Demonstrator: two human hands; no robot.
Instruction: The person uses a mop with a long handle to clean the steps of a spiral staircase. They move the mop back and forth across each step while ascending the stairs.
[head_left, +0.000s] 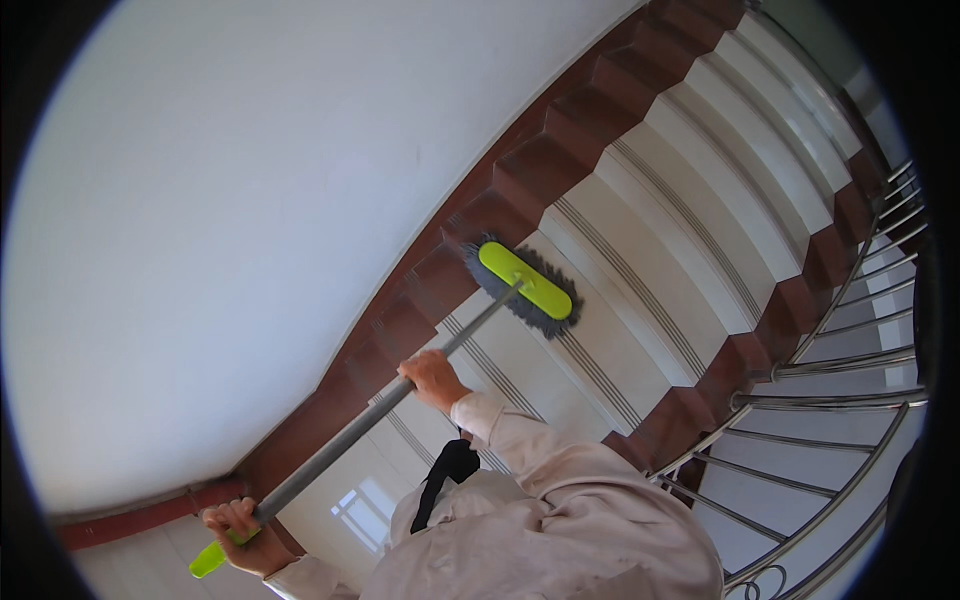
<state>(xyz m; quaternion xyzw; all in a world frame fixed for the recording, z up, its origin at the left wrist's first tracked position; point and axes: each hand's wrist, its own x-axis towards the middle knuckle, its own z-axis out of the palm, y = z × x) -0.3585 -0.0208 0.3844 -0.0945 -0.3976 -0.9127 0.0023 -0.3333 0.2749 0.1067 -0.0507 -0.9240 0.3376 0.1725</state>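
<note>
A duster mop with a lime-green plate (525, 280) and a grey chenille fringe (556, 327) is over the stair treads, beside the dark red border by the wall. From it a grey telescopic pole (337, 447) slants down to the lower left. My right hand (435, 379) is wrapped around the middle of the pole, where the thin section meets the thicker one. Farther down, my left hand (244, 536) grips the pole's end at its lime-green handle (208, 560). Whether the fringe presses on the tread is hard to tell.
A curved staircase (645, 247) with pale treads and dark grooved lines rises to the upper right. The white wall (225, 225) bounds it on the left, above a dark red stepped skirting (517, 174). Stainless-steel railings (832, 405) run along the right. A black strap (442, 480) hangs at my front.
</note>
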